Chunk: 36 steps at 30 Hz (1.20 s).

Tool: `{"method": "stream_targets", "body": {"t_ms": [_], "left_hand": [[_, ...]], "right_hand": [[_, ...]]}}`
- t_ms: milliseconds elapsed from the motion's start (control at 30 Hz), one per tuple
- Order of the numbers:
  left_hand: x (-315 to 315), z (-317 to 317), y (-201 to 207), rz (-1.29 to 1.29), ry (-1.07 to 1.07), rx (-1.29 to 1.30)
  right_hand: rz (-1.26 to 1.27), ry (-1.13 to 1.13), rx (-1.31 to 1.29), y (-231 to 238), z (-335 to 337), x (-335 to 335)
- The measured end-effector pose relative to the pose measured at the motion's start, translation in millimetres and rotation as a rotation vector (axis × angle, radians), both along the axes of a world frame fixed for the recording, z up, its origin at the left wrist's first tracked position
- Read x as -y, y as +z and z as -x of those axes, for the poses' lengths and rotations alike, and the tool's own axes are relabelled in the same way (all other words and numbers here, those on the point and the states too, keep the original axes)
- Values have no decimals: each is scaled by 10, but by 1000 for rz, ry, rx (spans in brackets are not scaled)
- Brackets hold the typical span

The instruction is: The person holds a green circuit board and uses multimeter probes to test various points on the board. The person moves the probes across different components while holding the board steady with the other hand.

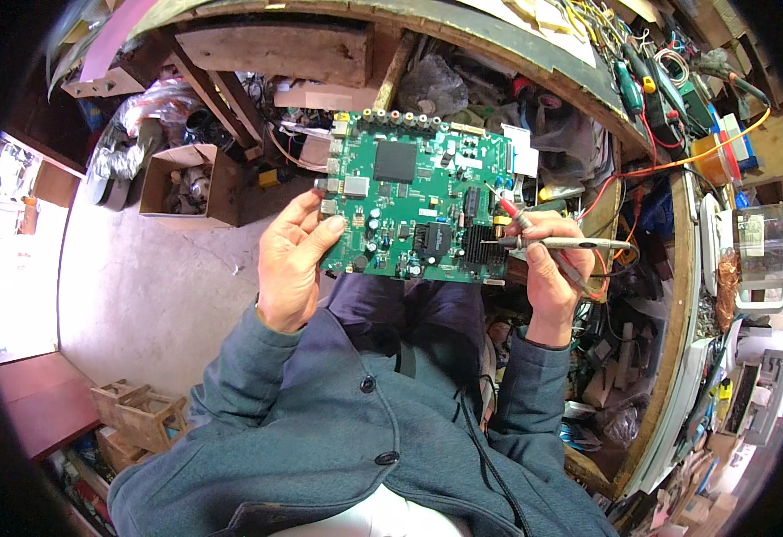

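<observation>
A green circuit board [417, 199] is held up in front of me, its row of round sockets [402, 120] along the far edge. My left hand [297, 255] grips its left edge, thumb on top. In my right hand [549, 268] are two multimeter probes, one pale grey [579, 242] and one with a red part [514, 211]. Their tips point over the board's right side, by the black finned heat sink [479, 246]; whether they touch metal is too small to tell. A red lead [603, 265] loops beside this hand.
A wooden-edged bench [535, 40] curves along the far and right sides, with pliers [629, 88] and wires on it. An orange cable [655, 170] crosses at right. An open cardboard box [188, 190] stands on the floor at left, near wooden frames [141, 413].
</observation>
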State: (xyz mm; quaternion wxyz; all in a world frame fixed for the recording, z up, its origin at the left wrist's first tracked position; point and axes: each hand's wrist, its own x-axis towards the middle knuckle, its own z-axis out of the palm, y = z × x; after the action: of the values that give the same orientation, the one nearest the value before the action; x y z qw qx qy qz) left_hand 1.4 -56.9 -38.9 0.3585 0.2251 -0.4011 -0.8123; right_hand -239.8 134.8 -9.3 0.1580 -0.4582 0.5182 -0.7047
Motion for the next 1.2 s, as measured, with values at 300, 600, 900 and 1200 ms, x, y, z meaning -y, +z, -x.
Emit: {"method": "stream_targets", "body": {"t_ms": [300, 600, 900, 1200], "left_hand": [[-19, -56, -22, -9, -8, 5], [-56, -101, -38, -21, -15, 41], [-76, -110, -84, -34, -6, 71], [-68, -108, -105, -52, -29, 66]], "right_hand": [[-24, 14, 11, 16, -15, 0], [-58, 45, 32, 42, -41, 0], [-100, 44, 41, -1, -27, 1], [-37, -46, 86, -21, -39, 5]]}}
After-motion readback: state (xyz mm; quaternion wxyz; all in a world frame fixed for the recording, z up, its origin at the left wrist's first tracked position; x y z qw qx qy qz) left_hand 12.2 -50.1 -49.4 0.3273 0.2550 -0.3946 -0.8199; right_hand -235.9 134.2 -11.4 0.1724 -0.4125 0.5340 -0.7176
